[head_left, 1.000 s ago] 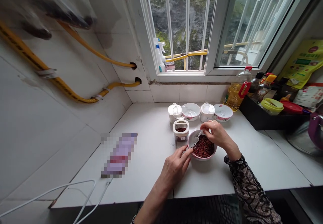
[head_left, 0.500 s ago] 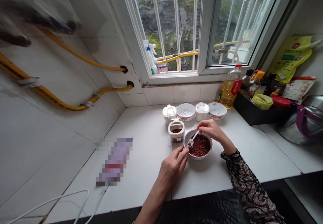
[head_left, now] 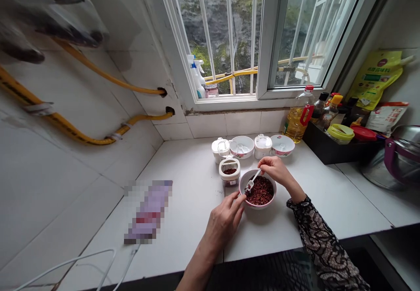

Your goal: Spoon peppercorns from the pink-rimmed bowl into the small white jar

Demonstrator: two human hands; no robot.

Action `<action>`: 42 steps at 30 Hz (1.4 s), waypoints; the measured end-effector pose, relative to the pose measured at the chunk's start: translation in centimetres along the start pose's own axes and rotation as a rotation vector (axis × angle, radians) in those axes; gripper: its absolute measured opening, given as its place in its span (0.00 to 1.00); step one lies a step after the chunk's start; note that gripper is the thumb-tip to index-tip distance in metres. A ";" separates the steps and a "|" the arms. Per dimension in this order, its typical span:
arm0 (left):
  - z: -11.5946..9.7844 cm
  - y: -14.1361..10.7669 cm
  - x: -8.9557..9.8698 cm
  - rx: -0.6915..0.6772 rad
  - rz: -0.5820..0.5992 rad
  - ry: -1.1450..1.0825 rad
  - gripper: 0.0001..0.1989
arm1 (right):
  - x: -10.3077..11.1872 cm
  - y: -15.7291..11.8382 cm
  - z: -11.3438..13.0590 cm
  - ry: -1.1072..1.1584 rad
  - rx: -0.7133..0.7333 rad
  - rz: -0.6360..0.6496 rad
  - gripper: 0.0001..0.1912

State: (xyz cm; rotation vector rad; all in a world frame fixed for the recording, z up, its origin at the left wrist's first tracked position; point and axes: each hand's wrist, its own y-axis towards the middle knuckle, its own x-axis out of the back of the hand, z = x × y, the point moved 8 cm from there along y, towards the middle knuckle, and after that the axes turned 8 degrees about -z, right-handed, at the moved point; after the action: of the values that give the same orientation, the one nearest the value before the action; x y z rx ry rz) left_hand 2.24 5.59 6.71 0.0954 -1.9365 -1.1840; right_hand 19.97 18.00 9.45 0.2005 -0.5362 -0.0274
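Note:
My right hand [head_left: 274, 169] pinches the handle of a small white spoon [head_left: 252, 183] between thumb and fingers. The spoon tilts down into a white bowl [head_left: 242, 180] of dark red grains that look like Sichuan peppercorns [head_left: 261, 192], and a few lie in its scoop. At the bowl's near left rim, my left hand [head_left: 226, 214] grips the edge with its fingertips. Just behind and left of the bowl stands a small seasoning jar [head_left: 229, 179] with its lid raised, with similar dark red grains inside.
Behind are two white lidded jars [head_left: 221, 150] [head_left: 263, 146] and two shallow bowls [head_left: 242, 154] [head_left: 283, 152]. An oil bottle [head_left: 295, 122], a black tray [head_left: 321, 146] of condiments and a steel pot [head_left: 387, 164] stand right. A blurred purple object [head_left: 151, 214] with a white cable lies left.
The spoon's scoop has shifted very slightly to the right in the bowl, along with my right hand. My left hand stays at the rim; the view has tilted a little.

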 end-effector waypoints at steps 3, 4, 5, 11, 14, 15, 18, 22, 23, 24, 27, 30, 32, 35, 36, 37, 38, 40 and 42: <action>0.0 -0.1 0.0 0.000 0.002 0.000 0.16 | 0.1 0.0 0.0 0.010 -0.007 -0.006 0.09; 0.0 -0.1 0.0 -0.003 -0.002 0.001 0.16 | 0.1 0.0 0.0 0.007 -0.003 -0.011 0.09; 0.0 0.0 0.0 -0.006 -0.005 0.002 0.15 | 0.2 0.0 0.1 -0.003 0.004 -0.020 0.09; 0.0 0.0 0.1 -0.002 0.002 0.004 0.16 | 0.2 0.1 -0.1 0.018 -0.014 -0.030 0.08; 0.1 -0.1 0.0 0.004 -0.001 0.001 0.16 | 0.2 0.2 -0.5 0.156 -0.077 -0.018 0.07; 0.1 -0.1 0.0 0.006 0.001 0.000 0.16 | 0.2 0.2 -0.7 0.210 -0.102 -0.012 0.07; 0.1 -0.1 -0.1 0.010 0.009 -0.003 0.15 | 0.3 0.3 -0.8 0.344 -0.154 -0.008 0.06; -0.1 0.1 0.0 0.012 0.015 -0.004 0.15 | 0.6 0.6 -0.1 0.431 -0.108 -0.074 0.05; -0.1 0.1 0.0 0.013 0.016 -0.004 0.15 | 0.7 0.6 0.3 0.439 -0.073 -0.112 0.06; -0.1 0.1 0.1 0.013 0.015 -0.004 0.15 | 0.8 0.5 0.8 0.442 -0.026 -0.160 0.07; 0.0 0.1 0.0 0.016 0.012 -0.007 0.15 | 0.9 -0.4 3.0 0.374 0.178 -0.314 0.08; 0.0 0.1 0.0 0.016 0.013 -0.008 0.15 | -0.2 -1.9 5.9 0.161 0.429 -0.350 0.08; 0.1 0.1 0.0 0.018 0.012 -0.008 0.16 | -1.0 -2.8 7.3 0.035 0.544 -0.305 0.09; 0.0 0.1 0.0 0.020 0.016 -0.009 0.16 | -0.3 -2.9 7.4 -0.019 0.529 -0.303 0.10; 0.0 0.1 0.0 0.018 0.020 -0.010 0.16 | 0.5 -2.8 6.9 -0.010 0.490 -0.327 0.09; 0.0 0.1 0.0 0.017 0.021 -0.010 0.16 | 1.2 -2.5 6.5 0.002 0.459 -0.339 0.09; 0.0 0.1 0.0 0.015 0.022 -0.012 0.16 | 1.7 -2.2 5.9 0.017 0.422 -0.324 0.08; 0.0 0.0 -0.1 0.019 0.023 -0.016 0.16 | 2.1 -1.6 4.8 0.016 0.378 -0.238 0.07; 0.1 0.0 -0.1 0.023 0.028 -0.015 0.17 | 1.7 -1.3 4.0 -0.032 0.369 -0.132 0.08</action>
State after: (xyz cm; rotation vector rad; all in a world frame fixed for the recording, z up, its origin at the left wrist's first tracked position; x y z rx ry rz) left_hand 2.24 5.69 6.61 0.0715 -1.9587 -1.1471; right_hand 19.40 15.88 13.45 0.5959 -0.5568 -0.0598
